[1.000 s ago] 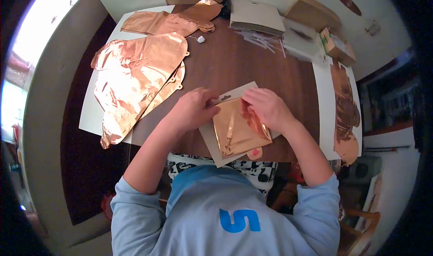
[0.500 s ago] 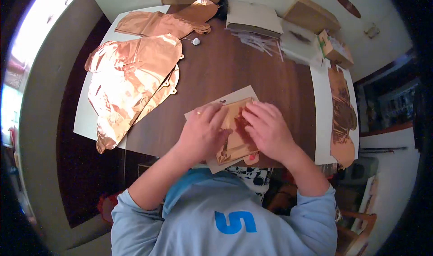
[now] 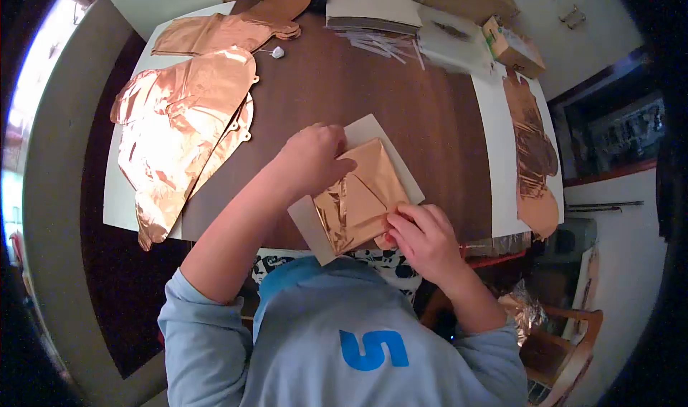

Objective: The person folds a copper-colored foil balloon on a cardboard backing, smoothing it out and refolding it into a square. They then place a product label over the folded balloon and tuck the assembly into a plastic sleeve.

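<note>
A folded copper-coloured foil balloon [image 3: 373, 181] lies as a flat, shiny packet on a pale card [image 3: 412, 177], turned at an angle near the table's front edge. My left hand [image 3: 315, 156] is at the packet's upper left side, fingers curled and thumb over the foil; its fingertips are partly hidden. At the lower right edge, my right hand [image 3: 426, 242] pinches the foil between thumb and fingers. A small red spot shows beside the right thumb, partly covered.
Large flat foil balloons [image 3: 186, 113] lie at the left on white sheets. Another foil piece [image 3: 530, 156] lies on the right. A stack of pale cards [image 3: 373, 5], thin white strips [image 3: 380, 45] and a small box [image 3: 512, 48] stand along the back.
The card and foil packet have turned on the table. My left hand has shifted to the packet's upper left, and my right hand has come down to its lower right edge. The view has shifted slightly.
</note>
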A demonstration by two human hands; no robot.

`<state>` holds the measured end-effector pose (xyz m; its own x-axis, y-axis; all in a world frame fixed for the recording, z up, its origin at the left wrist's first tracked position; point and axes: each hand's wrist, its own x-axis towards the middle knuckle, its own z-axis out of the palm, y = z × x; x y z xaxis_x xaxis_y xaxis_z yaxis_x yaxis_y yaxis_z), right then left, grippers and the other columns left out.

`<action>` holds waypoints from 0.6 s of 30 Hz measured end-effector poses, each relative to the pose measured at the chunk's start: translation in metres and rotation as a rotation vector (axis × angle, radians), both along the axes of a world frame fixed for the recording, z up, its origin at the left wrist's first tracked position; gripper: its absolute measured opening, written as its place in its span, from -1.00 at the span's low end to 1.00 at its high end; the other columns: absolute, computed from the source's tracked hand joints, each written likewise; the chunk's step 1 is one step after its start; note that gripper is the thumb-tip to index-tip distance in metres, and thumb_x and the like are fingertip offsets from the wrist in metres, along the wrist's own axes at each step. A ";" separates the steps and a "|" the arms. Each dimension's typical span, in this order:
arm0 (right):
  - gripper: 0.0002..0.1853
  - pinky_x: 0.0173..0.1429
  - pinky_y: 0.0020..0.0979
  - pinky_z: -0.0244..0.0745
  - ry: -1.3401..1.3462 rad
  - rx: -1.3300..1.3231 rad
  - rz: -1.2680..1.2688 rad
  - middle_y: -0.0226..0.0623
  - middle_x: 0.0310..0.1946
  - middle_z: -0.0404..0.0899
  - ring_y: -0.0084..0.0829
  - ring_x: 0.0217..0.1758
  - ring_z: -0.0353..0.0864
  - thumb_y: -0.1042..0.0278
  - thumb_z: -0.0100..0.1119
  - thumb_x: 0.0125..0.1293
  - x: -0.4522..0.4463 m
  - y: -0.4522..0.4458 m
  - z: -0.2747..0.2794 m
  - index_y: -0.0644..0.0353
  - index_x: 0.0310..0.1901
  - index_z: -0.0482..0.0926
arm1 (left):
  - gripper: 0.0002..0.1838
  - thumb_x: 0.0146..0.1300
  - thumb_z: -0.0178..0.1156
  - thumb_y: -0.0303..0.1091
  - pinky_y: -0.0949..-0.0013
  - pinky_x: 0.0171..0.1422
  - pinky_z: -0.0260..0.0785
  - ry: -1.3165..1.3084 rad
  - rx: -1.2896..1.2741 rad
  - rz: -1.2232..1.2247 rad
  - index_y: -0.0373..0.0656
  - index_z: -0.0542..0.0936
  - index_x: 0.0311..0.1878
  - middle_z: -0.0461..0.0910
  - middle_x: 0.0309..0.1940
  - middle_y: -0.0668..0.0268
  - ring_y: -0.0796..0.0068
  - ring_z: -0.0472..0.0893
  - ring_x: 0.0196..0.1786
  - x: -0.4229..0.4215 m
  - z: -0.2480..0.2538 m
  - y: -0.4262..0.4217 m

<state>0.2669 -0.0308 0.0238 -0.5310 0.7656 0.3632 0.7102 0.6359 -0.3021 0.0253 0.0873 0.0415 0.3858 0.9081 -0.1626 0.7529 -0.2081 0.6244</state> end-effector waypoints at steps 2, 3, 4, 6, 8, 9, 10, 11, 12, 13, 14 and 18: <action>-0.71 0.00 -0.24 0.47 -0.048 0.048 0.044 -0.27 -0.07 0.56 -0.25 -0.07 0.54 0.40 0.24 0.12 0.002 0.004 -0.002 0.22 -0.08 0.63 | -0.64 0.10 0.36 -0.21 0.18 -0.18 0.55 0.002 -0.049 -0.009 -0.35 0.65 -0.18 0.71 -0.38 0.04 0.09 0.71 -0.32 -0.002 0.004 0.001; -0.71 0.00 -0.24 0.46 -0.083 0.077 0.072 -0.27 -0.06 0.57 -0.26 -0.07 0.54 0.39 0.21 0.14 0.003 0.005 -0.001 0.22 -0.08 0.63 | -0.64 0.11 0.35 -0.22 0.19 -0.21 0.55 0.021 -0.040 -0.013 -0.35 0.65 -0.18 0.71 -0.40 0.05 0.11 0.72 -0.35 -0.001 0.005 0.001; -0.72 0.00 -0.24 0.46 -0.119 0.107 0.098 -0.26 -0.04 0.57 -0.27 -0.06 0.54 0.37 0.18 0.16 0.003 0.006 0.000 0.23 -0.08 0.63 | -0.65 0.11 0.35 -0.23 0.20 -0.24 0.55 0.040 -0.030 -0.019 -0.35 0.65 -0.17 0.71 -0.42 0.06 0.14 0.72 -0.39 -0.001 0.006 0.000; -0.71 0.01 -0.23 0.44 -0.171 0.180 0.153 -0.23 -0.04 0.59 -0.28 -0.04 0.55 0.34 0.16 0.17 0.004 0.008 0.001 0.25 -0.09 0.63 | -0.67 0.13 0.34 -0.27 0.22 -0.27 0.56 0.015 -0.095 -0.020 -0.36 0.64 -0.16 0.71 -0.43 0.08 0.19 0.72 -0.41 -0.002 0.009 0.001; -0.70 0.02 -0.24 0.43 -0.200 0.248 0.190 -0.21 -0.04 0.60 -0.28 -0.03 0.55 0.32 0.15 0.17 0.004 0.010 0.001 0.26 -0.09 0.63 | -0.68 0.14 0.33 -0.30 0.24 -0.30 0.56 0.000 -0.181 -0.003 -0.36 0.64 -0.15 0.71 -0.43 0.11 0.24 0.72 -0.45 -0.001 0.016 0.002; -0.69 0.03 -0.24 0.43 -0.204 0.279 0.199 -0.20 -0.05 0.61 -0.28 -0.02 0.55 0.32 0.14 0.16 0.003 0.012 -0.001 0.27 -0.09 0.63 | -0.69 0.15 0.33 -0.31 0.25 -0.32 0.57 -0.002 -0.236 0.015 -0.36 0.64 -0.14 0.71 -0.44 0.12 0.27 0.71 -0.46 -0.001 0.021 0.002; -0.68 0.03 -0.25 0.42 -0.208 0.310 0.208 -0.19 -0.05 0.61 -0.28 -0.01 0.55 0.31 0.14 0.16 0.003 0.013 -0.003 0.28 -0.09 0.63 | -0.70 0.16 0.33 -0.33 0.27 -0.33 0.57 -0.005 -0.291 0.033 -0.36 0.64 -0.14 0.71 -0.45 0.13 0.29 0.71 -0.48 0.000 0.024 0.003; -0.68 0.03 -0.25 0.42 -0.207 0.311 0.213 -0.19 -0.05 0.61 -0.28 -0.01 0.55 0.32 0.13 0.16 0.003 0.015 -0.004 0.28 -0.09 0.63 | -0.70 0.16 0.33 -0.33 0.28 -0.35 0.57 -0.002 -0.283 0.020 -0.36 0.63 -0.13 0.71 -0.45 0.14 0.30 0.70 -0.50 0.000 0.022 0.004; -0.68 0.03 -0.25 0.42 -0.207 0.313 0.219 -0.18 -0.06 0.62 -0.27 0.00 0.55 0.32 0.13 0.15 0.003 0.017 -0.006 0.28 -0.09 0.63 | -0.71 0.16 0.33 -0.34 0.29 -0.37 0.57 0.002 -0.275 0.007 -0.36 0.63 -0.13 0.71 -0.45 0.14 0.31 0.70 -0.52 -0.002 0.020 0.006; -0.67 0.04 -0.25 0.42 -0.206 0.315 0.226 -0.18 -0.06 0.62 -0.26 0.01 0.55 0.32 0.13 0.15 0.003 0.018 -0.006 0.29 -0.09 0.63 | -0.71 0.16 0.34 -0.35 0.30 -0.39 0.57 0.006 -0.266 -0.004 -0.35 0.63 -0.12 0.70 -0.45 0.15 0.33 0.69 -0.54 -0.003 0.019 0.008; -0.67 0.04 -0.24 0.42 -0.207 0.316 0.227 -0.18 -0.06 0.62 -0.26 0.01 0.56 0.32 0.12 0.14 0.003 0.019 -0.007 0.29 -0.09 0.63 | -0.70 0.16 0.34 -0.34 0.29 -0.37 0.57 0.011 -0.304 0.010 -0.35 0.63 -0.13 0.71 -0.45 0.15 0.32 0.70 -0.51 -0.003 0.020 0.009; -0.66 0.07 -0.23 0.43 -0.209 0.308 0.232 -0.16 -0.04 0.61 -0.23 0.04 0.56 0.32 0.12 0.14 0.005 0.023 -0.007 0.29 -0.08 0.63 | -0.68 0.08 0.36 -0.29 0.24 -0.21 0.58 0.026 -0.304 0.024 -0.33 0.69 -0.16 0.72 -0.39 0.07 0.23 0.73 -0.39 -0.008 0.015 0.014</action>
